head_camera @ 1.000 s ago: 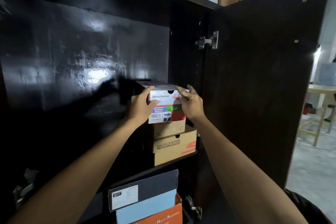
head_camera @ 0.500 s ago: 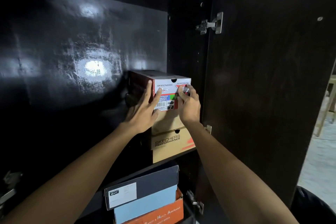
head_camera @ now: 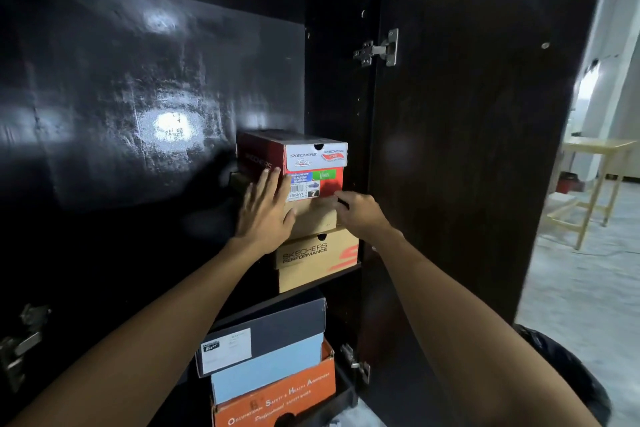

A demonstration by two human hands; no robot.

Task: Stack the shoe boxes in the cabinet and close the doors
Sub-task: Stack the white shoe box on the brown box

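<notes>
Atop the tan cardboard shoe boxes (head_camera: 317,253) on the dark cabinet's shelf (head_camera: 341,273) sits the red-and-white Skechers box (head_camera: 313,163). Left hand (head_camera: 266,210) lies flat at its seven o'clock corner, squaring it; right hand's (head_camera: 362,210) grip unclear, at five o'clock.

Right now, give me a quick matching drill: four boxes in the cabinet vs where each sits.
Boxes:
1. red box
2. Performance box
3. navy box
4. orange box

Places:
A. bottom of the lower stack
B. top of the upper stack
C. on the shelf board, bottom of the upper stack
D. top of the lower stack

Pairs: 1-B, 2-C, 3-D, 4-A
</notes>
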